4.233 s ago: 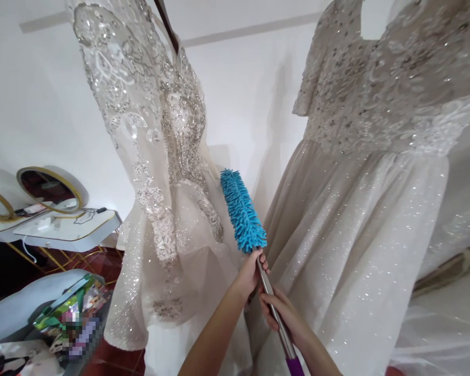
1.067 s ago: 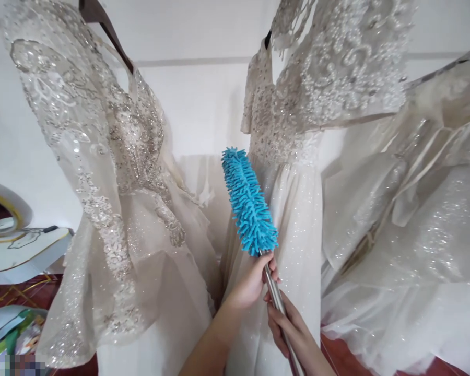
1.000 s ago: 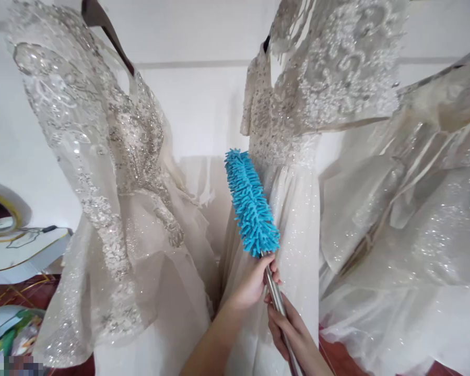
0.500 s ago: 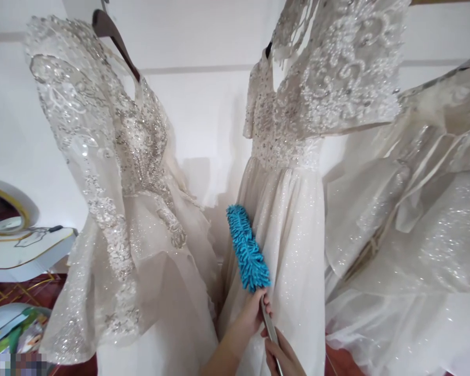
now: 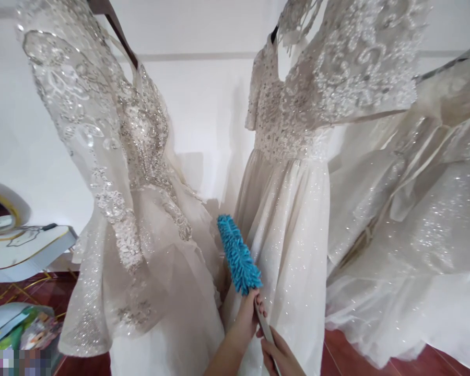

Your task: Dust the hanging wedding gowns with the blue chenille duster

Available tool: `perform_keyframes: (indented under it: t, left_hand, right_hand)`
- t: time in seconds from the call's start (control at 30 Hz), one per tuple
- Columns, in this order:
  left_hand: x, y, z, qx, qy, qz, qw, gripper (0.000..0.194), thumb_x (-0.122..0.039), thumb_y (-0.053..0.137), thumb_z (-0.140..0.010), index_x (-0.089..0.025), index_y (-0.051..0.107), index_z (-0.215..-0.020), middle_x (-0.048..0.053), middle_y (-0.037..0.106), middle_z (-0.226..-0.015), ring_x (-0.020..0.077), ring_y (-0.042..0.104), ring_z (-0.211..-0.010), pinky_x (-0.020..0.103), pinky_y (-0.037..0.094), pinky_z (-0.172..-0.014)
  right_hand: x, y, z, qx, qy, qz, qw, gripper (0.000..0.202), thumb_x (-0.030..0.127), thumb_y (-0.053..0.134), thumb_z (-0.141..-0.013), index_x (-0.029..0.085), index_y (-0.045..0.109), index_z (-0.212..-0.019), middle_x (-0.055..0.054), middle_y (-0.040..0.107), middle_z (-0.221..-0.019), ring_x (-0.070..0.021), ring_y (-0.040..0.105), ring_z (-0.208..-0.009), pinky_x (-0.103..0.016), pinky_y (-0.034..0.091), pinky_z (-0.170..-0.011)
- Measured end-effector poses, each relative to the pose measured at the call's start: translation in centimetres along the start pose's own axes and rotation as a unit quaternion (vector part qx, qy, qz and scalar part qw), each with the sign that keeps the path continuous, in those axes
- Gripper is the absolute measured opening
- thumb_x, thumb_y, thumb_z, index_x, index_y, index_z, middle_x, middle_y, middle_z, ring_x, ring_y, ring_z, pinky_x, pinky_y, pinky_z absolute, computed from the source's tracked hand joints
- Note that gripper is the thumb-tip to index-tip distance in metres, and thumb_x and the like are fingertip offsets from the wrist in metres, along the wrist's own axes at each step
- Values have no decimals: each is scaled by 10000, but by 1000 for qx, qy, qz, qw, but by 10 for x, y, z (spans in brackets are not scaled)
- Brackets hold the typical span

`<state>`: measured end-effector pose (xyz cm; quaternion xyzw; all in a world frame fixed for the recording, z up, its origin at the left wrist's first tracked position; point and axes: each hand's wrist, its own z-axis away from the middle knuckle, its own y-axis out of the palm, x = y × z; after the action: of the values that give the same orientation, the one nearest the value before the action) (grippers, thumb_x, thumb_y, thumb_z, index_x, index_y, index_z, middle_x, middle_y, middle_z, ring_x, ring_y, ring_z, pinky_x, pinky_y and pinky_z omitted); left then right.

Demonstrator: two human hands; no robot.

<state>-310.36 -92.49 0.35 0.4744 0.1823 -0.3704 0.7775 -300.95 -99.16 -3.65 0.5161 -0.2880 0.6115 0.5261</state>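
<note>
A duster with a fluffy blue head [image 5: 238, 257] and a pale grey handle [image 5: 265, 329] is in both my hands. My left hand [image 5: 250, 312] is closed round the handle just below the blue fibres. Lower down, my right hand [image 5: 274, 352] grips the same handle, partly cut off by the bottom edge. The duster's head leans up and left in front of the skirt of a white beaded gown [image 5: 293, 219]; whether it touches the cloth I cannot tell. To the left hangs a long-sleeved sequinned gown [image 5: 144, 141].
Another glittery white gown [image 5: 426, 219] hangs at the right. At the far left stand a white table [image 5: 27, 248] with gold legs and a round gold-framed mirror [image 5: 13, 214]. Below it is a container of colourful items [image 5: 31, 329]. The floor [image 5: 344, 347] is dark red.
The duster's head has shifted slightly left and down, with both hands keeping hold of the handle. The camera view has tilted a little downward.
</note>
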Motion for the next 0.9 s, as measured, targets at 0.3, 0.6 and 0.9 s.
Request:
perform_keyframes:
  t: [0.3,0.6,0.9]
  left_hand:
    - [-87,88,42,242,99,-63,963,394,-501,682,-658,-212,419,-614,-92,358,-481,59,342,-402,213,351,-471]
    - [-44,52,-5,197,-23,-109,974,423,-557,640,-666,-214,403,-595,-74,376,-466,83,414,-438,212,287,-451]
    - [9,-6,-20,35,-53,-60,996,423,-478,669,-683,-218,366,-545,-88,315,-432,66,338,-397,221,316,-462]
  right_hand:
    - [121,10,24,-19,-159,21,987,347,532,580,-825,220,513,-960,121,391,-393,-62,263,-255,-220,155,-307]
    - [64,0,4,-62,-104,5,993,384,531,587,-759,201,499,-934,132,435,-422,-39,274,-230,-178,153,-283]
    - [6,9,1,-57,-10,20,998,459,629,562,-683,206,506,-851,145,386,-378,-44,247,-242,-170,148,-269]
